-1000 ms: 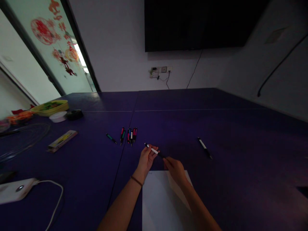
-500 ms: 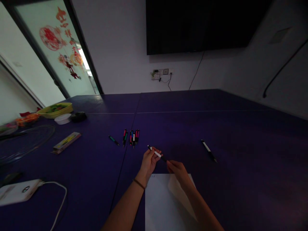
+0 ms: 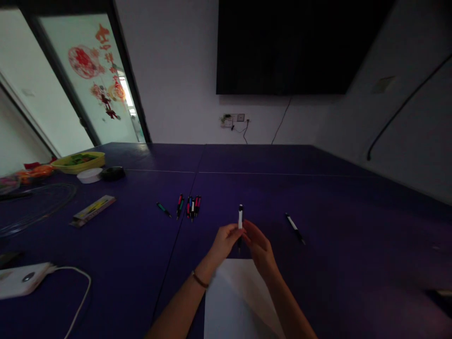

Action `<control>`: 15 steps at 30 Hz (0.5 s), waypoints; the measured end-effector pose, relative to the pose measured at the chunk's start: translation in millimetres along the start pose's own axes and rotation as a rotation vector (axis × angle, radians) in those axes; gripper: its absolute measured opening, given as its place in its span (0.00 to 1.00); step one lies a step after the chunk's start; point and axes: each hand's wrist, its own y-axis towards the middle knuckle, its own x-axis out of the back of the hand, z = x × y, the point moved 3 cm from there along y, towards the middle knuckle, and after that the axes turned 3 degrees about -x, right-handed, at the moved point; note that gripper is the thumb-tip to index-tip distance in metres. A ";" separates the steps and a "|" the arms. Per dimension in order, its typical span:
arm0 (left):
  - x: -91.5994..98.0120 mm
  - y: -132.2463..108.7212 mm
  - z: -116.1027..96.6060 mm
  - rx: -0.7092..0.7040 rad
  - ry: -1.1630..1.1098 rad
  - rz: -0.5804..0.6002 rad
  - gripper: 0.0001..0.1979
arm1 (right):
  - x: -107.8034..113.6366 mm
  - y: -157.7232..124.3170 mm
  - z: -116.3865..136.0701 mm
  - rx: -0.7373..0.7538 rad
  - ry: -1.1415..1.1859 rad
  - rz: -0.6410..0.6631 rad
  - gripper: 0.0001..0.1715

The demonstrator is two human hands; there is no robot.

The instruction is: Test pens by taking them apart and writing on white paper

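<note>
A white pen with a black tip [image 3: 240,217] stands almost upright between my two hands over the dark purple table [image 3: 318,197]. My left hand [image 3: 226,241] pinches its lower part from the left, and my right hand [image 3: 257,242] closes on it from the right. A white sheet of paper [image 3: 235,301] lies under my forearms at the near edge. A bunch of several coloured pens [image 3: 190,205] lies to the upper left, with a single teal pen [image 3: 163,209] beside it. Another white and black pen [image 3: 294,227] lies to the right.
At the left sit a yellow tray [image 3: 79,161], a white lid [image 3: 89,175], a black object [image 3: 113,173], a flat pen box [image 3: 92,210], a clear round dish [image 3: 35,207] and a white device with a cable [image 3: 24,278]. A dark screen [image 3: 293,47] hangs on the wall.
The pen has swung from lying slanted across my hands to standing nearly upright. Both hands have drawn closer together around it. The view has tilted slightly.
</note>
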 end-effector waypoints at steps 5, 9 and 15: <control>-14.4 -18.1 -27.5 -0.015 0.313 0.275 0.20 | -15.5 -11.0 23.4 -0.139 0.260 0.053 0.16; -19.7 -55.3 -16.3 -0.143 0.776 0.095 0.20 | -6.8 -14.8 27.8 -0.123 0.497 -0.060 0.07; -67.7 -146.2 69.3 -0.946 1.112 -0.371 0.13 | 40.4 -12.9 15.6 -0.170 0.964 0.015 0.16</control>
